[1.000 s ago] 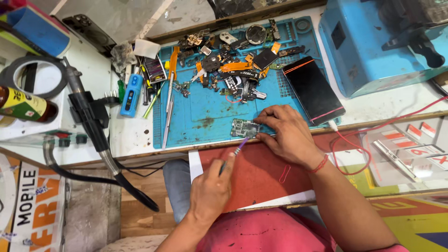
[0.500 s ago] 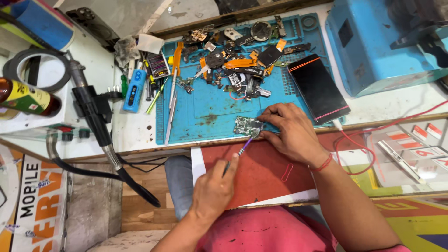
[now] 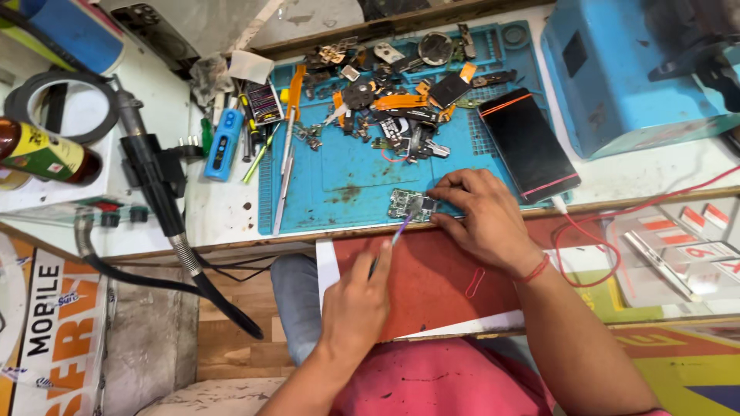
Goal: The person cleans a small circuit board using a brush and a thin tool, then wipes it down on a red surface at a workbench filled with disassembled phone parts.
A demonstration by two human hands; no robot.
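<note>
Right hand (image 3: 482, 219) pins small green circuit board (image 3: 410, 205) at near edge of blue silicone work mat (image 3: 347, 181); left hand (image 3: 356, 304) grips thin purple-handled tool (image 3: 397, 235), tip touching board.

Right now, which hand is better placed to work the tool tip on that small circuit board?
Left hand: it grips the purple tool, tip at the circuit board. Right hand pins the board.

The mat (image 3: 347, 177) is teal-blue with dark stains. The board (image 3: 410, 205) at its near edge is green. The tool (image 3: 401, 229) is purple. The phone (image 3: 529, 143) at the mat's right edge is black with red bands. A red thread circles the right hand's (image 3: 482, 219) wrist.
</note>
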